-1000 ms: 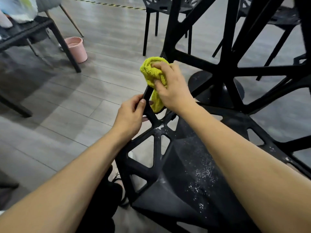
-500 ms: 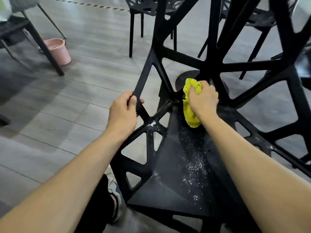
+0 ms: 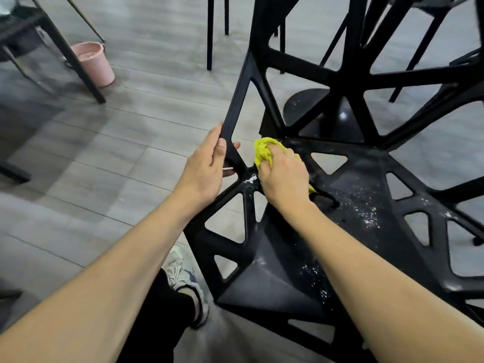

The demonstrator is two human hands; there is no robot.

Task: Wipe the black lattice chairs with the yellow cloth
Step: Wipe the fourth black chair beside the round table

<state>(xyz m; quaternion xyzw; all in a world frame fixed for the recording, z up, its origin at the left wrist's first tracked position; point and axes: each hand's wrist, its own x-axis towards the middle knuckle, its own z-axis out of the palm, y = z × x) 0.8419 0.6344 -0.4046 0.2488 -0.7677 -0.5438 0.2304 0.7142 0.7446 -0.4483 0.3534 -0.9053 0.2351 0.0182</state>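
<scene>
A black lattice chair stands right in front of me, its seat speckled with white dust. My left hand grips the left strut of the backrest where it meets the seat. My right hand holds a bunched yellow cloth and presses it on the seat's back left corner, beside a white smear. Most of the cloth is hidden under the hand.
A pink bucket sits on the grey plank floor at upper left, beside a dark table leg. More black chairs stand behind. A round black table base lies behind the backrest. My shoe is by the seat's left edge.
My right hand has brought the cloth down from the upper backrest strut to the seat's back left corner, sliding left. My left hand has kept its grip on the strut.
</scene>
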